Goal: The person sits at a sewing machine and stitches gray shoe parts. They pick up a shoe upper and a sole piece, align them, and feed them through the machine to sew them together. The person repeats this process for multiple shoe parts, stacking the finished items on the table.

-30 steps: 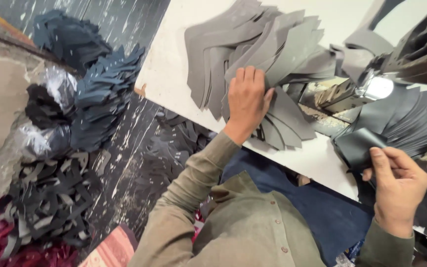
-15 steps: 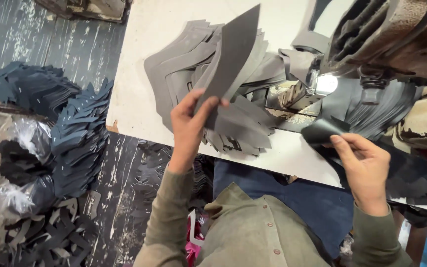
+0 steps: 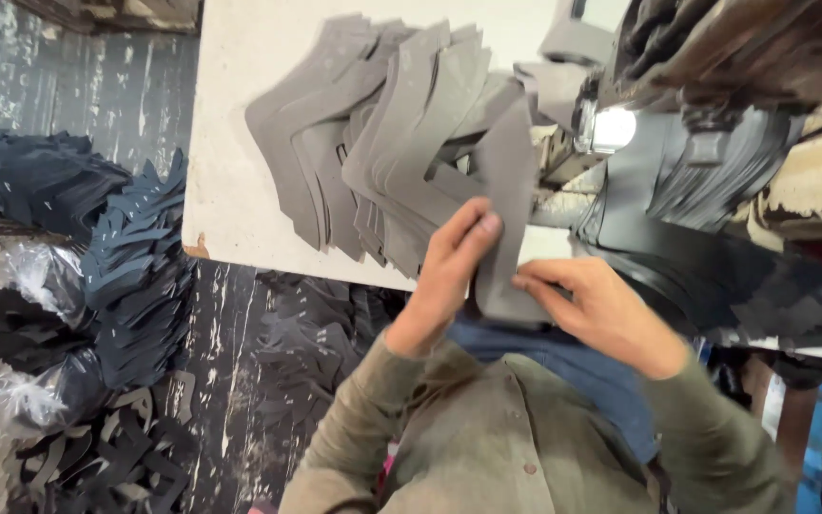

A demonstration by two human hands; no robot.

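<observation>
Head view: both hands point(image 3: 449, 276) point(image 3: 611, 309) pinch grey cut piece point(image 3: 511, 214).

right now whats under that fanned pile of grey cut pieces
The pile of grey pieces lies on the white tabletop, bare around its edges. Whatever sits beneath the overlapping layers is covered.

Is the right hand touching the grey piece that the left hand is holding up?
Touching. The head view shows the right hand with fingertips on the lower edge of the grey cut piece, while the left hand grips its other side.
</observation>
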